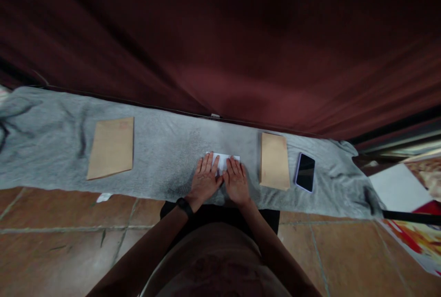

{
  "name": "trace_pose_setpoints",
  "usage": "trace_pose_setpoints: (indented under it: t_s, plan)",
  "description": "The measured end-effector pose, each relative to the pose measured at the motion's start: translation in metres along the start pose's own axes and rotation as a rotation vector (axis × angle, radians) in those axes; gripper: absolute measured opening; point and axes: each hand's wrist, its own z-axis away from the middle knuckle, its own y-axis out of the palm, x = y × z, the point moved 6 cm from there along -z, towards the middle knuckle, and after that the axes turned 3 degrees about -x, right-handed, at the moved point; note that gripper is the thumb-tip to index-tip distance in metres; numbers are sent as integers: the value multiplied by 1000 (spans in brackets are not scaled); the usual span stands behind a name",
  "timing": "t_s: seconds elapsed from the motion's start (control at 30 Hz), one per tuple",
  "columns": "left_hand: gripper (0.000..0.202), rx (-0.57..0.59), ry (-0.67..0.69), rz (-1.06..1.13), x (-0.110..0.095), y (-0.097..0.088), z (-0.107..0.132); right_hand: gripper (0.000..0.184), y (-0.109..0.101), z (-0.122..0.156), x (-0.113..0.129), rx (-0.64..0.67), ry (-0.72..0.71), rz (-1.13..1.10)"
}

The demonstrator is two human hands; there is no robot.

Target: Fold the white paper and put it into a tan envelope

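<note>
A white sheet of paper (223, 161), possibly folded, lies on the grey cloth in front of me, partly covered by my hands. My left hand (206, 176), with a black band on its wrist, rests flat on the paper's left part, fingers stretched out. Flat on the right part lies my right hand (236, 179), its fingers also extended. The thumbs nearly meet near the paper's lower middle. Beneath the palms the paper's near edge is hidden.
Grey cloth (165, 150) covers the long narrow surface. Brown envelopes lie on both sides, one left (112, 147) and a stack right (274, 161). A phone (305, 172) lies beyond the stack. A dark red curtain (234, 81) hangs behind; a white scrap (104, 197) is near the front edge.
</note>
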Motion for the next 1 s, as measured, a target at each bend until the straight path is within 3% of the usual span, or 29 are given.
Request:
trace_pose_setpoints:
  t_s: [0.37,0.63,1.0]
  plan:
    - [75,-30,-7,-11,6,-2,4,55,-2,9,-18,-51,1,50]
    - [57,-13,105,26,-20,6,-2,52,-3,7,-16,-31,25,76]
    - [66,-15,108,27,-5,2,4,51,-8,-2,-31,5,12,-15]
